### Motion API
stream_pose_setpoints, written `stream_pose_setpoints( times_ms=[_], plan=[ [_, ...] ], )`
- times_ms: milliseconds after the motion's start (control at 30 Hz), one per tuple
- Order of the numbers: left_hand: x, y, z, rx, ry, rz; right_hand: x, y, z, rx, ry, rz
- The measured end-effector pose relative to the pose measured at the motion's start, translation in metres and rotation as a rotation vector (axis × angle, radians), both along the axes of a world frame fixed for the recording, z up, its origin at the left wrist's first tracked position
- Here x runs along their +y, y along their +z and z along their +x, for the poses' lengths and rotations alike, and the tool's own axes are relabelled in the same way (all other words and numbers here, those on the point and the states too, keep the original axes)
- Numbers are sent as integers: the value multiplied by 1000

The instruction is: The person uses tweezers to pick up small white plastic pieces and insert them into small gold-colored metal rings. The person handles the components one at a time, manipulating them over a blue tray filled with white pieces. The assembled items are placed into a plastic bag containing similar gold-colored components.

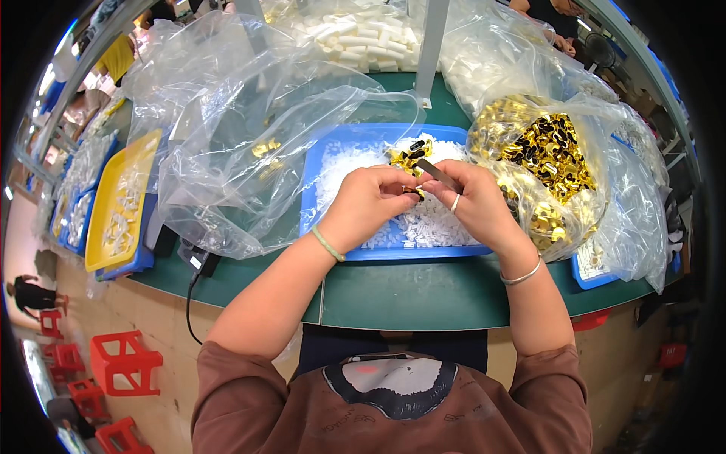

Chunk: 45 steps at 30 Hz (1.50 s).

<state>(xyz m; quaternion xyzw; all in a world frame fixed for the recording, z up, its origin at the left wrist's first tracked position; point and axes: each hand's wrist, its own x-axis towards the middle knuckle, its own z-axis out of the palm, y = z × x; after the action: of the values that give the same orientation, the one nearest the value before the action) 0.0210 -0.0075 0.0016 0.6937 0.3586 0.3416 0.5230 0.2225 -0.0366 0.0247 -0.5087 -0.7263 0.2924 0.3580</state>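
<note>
Hands: we record both over the blue tray (431, 253), close together above its far-middle part. The left hand (364, 200) is drawn into a narrow pinch, thumb and fingertips on a small piece (411, 189); most of it is hidden, so we cannot tell its shape. The right hand (479, 198) grips a dark flat strip (440, 174) between thumb and fingers, its free end pointing up and left, near the left fingertips. We cannot tell whether strip and piece touch.

Tray: spread with white bits (442, 227); a small cluster of gold-and-black pieces (408, 157) lies on them, just beyond the fingertips.

Wrists: green bangle (328, 242) on the left, silver bangle (522, 274) on the right; we also note a ring (455, 203) on the right hand.

Surroundings: tray rests on a green table (401, 291). To its right, a clear bag (594, 144) opens on a heap of gold-and-black parts (552, 155). To its left, a crumpled plastic bag (219, 174) with a few gold parts showing; farther left, a tilted yellow tray (145, 155) bearing small pale parts. Beyond, we find white cylinders (370, 41) piled behind a metal post (432, 53). Red stools (103, 367) stand on the floor, lower left.
</note>
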Motion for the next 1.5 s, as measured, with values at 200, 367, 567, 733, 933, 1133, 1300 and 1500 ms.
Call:
stream_pose_setpoints(
  times_ms=[200,367,567,733,933,1133,1300,1500],
  plan=[
    [1,2,-3,-138,-26,-153,-1,0,-2,78,-42,6],
    [2,5,-4,-179,16,-168,-3,-1,-5,19,-58,125],
    [1,3,-3,-207,13,-182,-2,-8,-9,-1,-90,154],
    [-2,1,0,-156,34,-96,0,-17,-10,37,-80,123],
    [-2,4,-1,-114,39,-89,1,-18,-12,63,-139,16],
    [-3,4,-1,-152,39,-104,2,-20,-11,135,-127,-24],
    [-2,2,0,-140,33,-85,1,-21,-12,90,-106,61],
    [-2,1,-1,-140,34,-94,1,-19,-17,81,-161,76]
  ],
)
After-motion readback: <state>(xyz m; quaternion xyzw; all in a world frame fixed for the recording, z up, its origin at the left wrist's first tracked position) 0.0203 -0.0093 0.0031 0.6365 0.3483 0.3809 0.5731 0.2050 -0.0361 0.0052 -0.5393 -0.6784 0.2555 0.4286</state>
